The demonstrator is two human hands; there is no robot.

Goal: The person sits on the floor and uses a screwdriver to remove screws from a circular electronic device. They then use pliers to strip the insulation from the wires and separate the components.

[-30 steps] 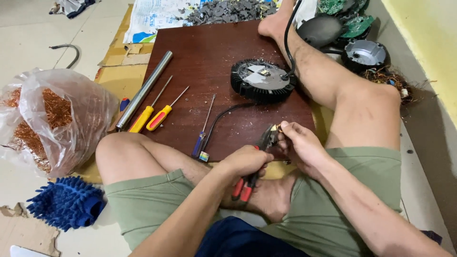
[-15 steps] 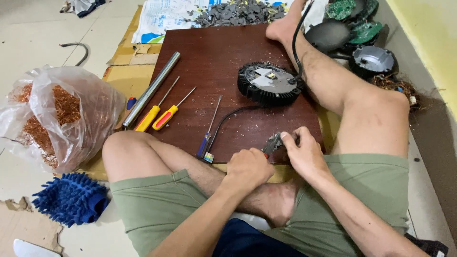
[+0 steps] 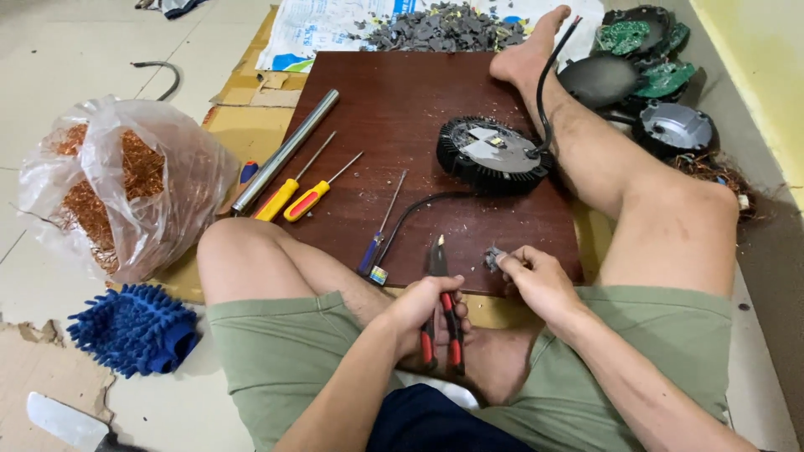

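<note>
Person seated on the floor, legs spread around a dark brown wooden board (image 3: 402, 109). Left hand (image 3: 423, 310) wrapped around the red-and-black handles of a pair of cutting pliers (image 3: 440, 305), nose pointing up over the board's near edge, tips close together. Right hand (image 3: 536, 280) pinches a small grey fragment (image 3: 492, 258) between thumb and fingertips, just right of the plier tips, at the board's near edge. On the board, farther out: a round black finned lamp housing (image 3: 494, 155) with a pale plate on top, a black cable (image 3: 419, 209) curving from it towards the person. Left of the cable, a blue-handled screwdriver (image 3: 377, 243); farther left, two yellow-and-red screwdrivers (image 3: 297, 197) side by side and a long steel tube (image 3: 285, 151). Off the board to the left, a clear plastic bag of copper wire (image 3: 126, 184) and a blue fuzzy mitt (image 3: 134, 331). Grey chips piled (image 3: 444, 29) beyond the far edge; more round housings and green circuit boards (image 3: 645, 50) at upper right.
</note>
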